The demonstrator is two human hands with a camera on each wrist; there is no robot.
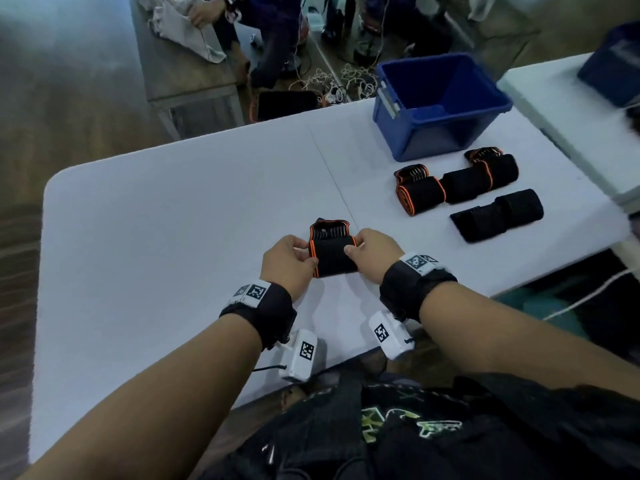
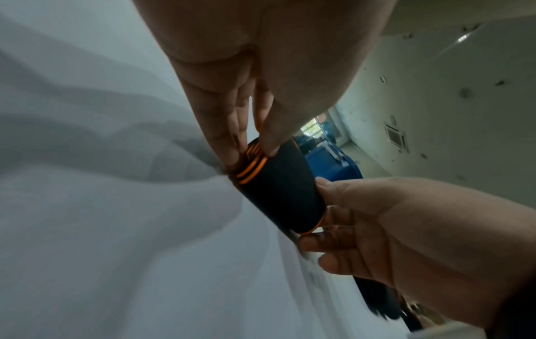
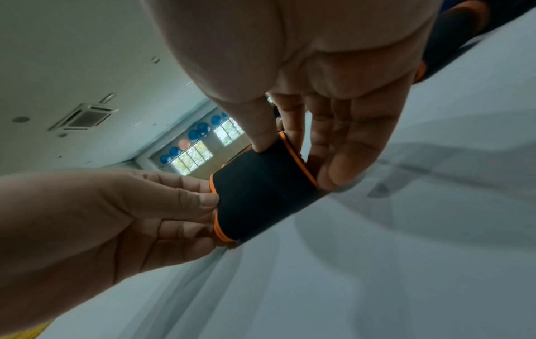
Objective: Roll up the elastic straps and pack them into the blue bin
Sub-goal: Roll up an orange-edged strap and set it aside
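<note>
A black elastic strap with orange edging (image 1: 332, 252) lies partly rolled on the white table (image 1: 173, 220), its loose end reaching away from me. My left hand (image 1: 308, 256) pinches the roll's left end between thumb and fingers. My right hand (image 1: 353, 245) pinches the right end. In the left wrist view the left hand (image 2: 252, 153) holds the strap (image 2: 284, 190) at its orange coils. In the right wrist view the right hand (image 3: 296, 160) clamps the strap (image 3: 261, 197) against the table. The blue bin (image 1: 443, 133) stands at the far right; the part of its inside that shows is bare.
Between me and the bin lie several more straps, some orange-edged (image 1: 420, 194) and some plain black (image 1: 498, 214). A second white table with a dark blue box (image 1: 613, 64) adjoins on the right. Beyond the far edge are floor cables and another person at a table (image 1: 207, 12).
</note>
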